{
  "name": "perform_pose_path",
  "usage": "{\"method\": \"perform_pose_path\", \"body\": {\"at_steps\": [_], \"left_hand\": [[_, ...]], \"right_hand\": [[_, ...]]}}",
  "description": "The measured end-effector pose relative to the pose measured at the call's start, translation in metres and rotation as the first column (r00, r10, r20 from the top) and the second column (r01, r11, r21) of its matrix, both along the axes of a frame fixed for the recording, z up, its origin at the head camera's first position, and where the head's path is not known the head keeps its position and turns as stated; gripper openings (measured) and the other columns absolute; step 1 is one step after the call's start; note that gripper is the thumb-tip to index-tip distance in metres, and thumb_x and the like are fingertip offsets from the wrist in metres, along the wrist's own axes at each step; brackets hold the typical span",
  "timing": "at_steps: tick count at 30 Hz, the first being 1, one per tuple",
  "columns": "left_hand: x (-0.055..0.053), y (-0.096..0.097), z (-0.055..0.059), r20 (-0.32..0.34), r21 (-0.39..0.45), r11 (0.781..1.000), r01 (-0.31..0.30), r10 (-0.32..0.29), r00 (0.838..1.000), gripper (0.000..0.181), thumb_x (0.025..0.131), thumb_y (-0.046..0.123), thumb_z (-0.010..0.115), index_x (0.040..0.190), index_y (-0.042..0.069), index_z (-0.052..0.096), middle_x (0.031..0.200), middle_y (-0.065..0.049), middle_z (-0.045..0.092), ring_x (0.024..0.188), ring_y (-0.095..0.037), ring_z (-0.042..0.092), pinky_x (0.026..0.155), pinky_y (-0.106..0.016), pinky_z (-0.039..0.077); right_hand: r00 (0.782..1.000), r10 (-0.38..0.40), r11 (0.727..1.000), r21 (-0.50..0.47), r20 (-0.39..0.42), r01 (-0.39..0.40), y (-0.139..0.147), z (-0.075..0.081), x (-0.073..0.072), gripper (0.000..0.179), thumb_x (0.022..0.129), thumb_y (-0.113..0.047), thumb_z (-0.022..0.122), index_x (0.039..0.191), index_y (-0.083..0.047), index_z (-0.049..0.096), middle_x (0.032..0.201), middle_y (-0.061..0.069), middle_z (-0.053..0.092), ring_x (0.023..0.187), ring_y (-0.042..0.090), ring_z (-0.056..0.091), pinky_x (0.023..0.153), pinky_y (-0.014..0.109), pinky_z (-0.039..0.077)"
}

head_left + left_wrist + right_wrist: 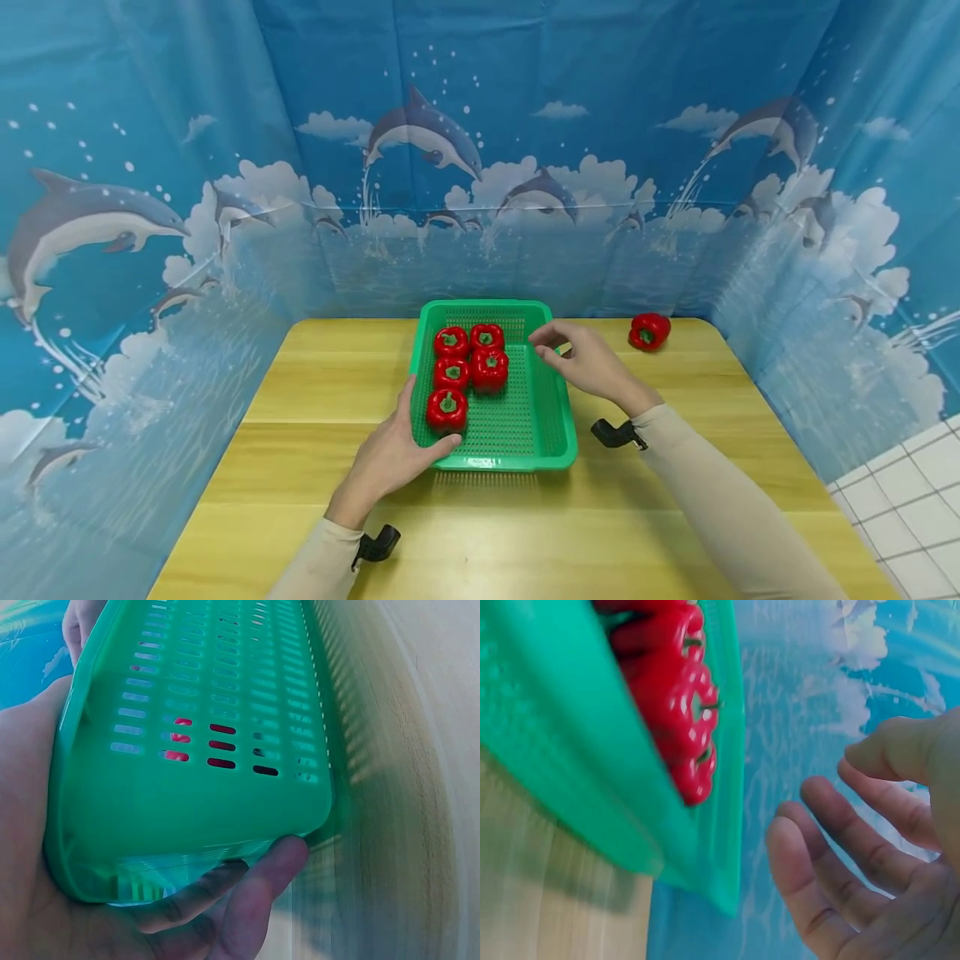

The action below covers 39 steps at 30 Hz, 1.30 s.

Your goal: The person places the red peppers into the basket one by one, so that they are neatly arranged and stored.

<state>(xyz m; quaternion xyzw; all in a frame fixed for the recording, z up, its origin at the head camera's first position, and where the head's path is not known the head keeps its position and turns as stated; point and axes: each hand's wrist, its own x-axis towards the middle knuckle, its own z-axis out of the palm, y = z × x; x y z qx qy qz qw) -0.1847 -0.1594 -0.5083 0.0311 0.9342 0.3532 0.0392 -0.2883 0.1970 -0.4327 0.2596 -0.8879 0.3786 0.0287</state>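
A green plastic basket (553, 460) stands on the table with several red bell peppers (451, 372) in its left half, stems up. At its near left corner my left hand (392, 457) grips the basket, the thumb over the rim and the fingers against the outside wall, as the left wrist view shows. My right hand (588, 360) hovers above the basket's right rim, fingers loosely bent and nothing between them. In the right wrist view that hand (870, 862) is apart from the peppers (679, 701). Another red bell pepper (649, 332) lies on its side at the table's far right.
The wooden table (300, 467) runs back to a blue curtain (480, 267) printed with dolphins, which also hangs at both sides. White tiles (911, 492) show at the lower right. A black wrist mount (377, 545) sits on the left wrist, another (617, 433) on the right.
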Motion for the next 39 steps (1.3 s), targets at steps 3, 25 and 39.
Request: {"method": "perform_pose_path", "body": {"at_steps": [3,25,39], "left_hand": [[-0.001,0.002,0.001,-0.006,0.001,1.000,-0.002,0.002,1.000,0.131,0.097,0.076,0.083,0.190,0.033,0.002,0.151,-0.027,0.076,0.074,-0.023,0.072,0.055,-0.041,0.049],[-0.001,0.002,-0.001,-0.018,-0.005,1.000,-0.011,0.011,1.000,0.129,0.098,0.072,0.084,0.190,0.033,0.003,0.147,-0.028,0.077,0.074,-0.024,0.073,0.057,-0.040,0.051],[-0.001,0.000,0.001,-0.023,0.002,1.000,-0.015,0.015,1.000,0.129,0.097,0.075,0.084,0.190,0.032,0.004,0.154,-0.027,0.074,0.088,-0.031,0.081,0.060,-0.040,0.054]], "right_hand": [[0.999,-0.034,0.999,-0.017,-0.017,0.034,0.012,-0.004,-0.005,0.024,0.119,-0.017,0.069,0.141,-0.010,0.078,0.138,0.014,0.081,0.121,0.033,0.079,0.102,0.057,0.068],[0.959,-0.272,0.962,-0.054,-0.076,0.268,0.096,-0.045,-0.040,0.031,0.120,-0.010,0.062,0.148,-0.003,0.074,0.156,0.028,0.062,0.143,0.051,0.061,0.113,0.071,0.058],[0.932,-0.353,0.935,0.009,-0.079,0.355,0.130,-0.066,-0.066,0.048,0.115,-0.012,0.071,0.160,0.003,0.062,0.168,0.040,0.047,0.154,0.064,0.041,0.112,0.080,0.043]]}}
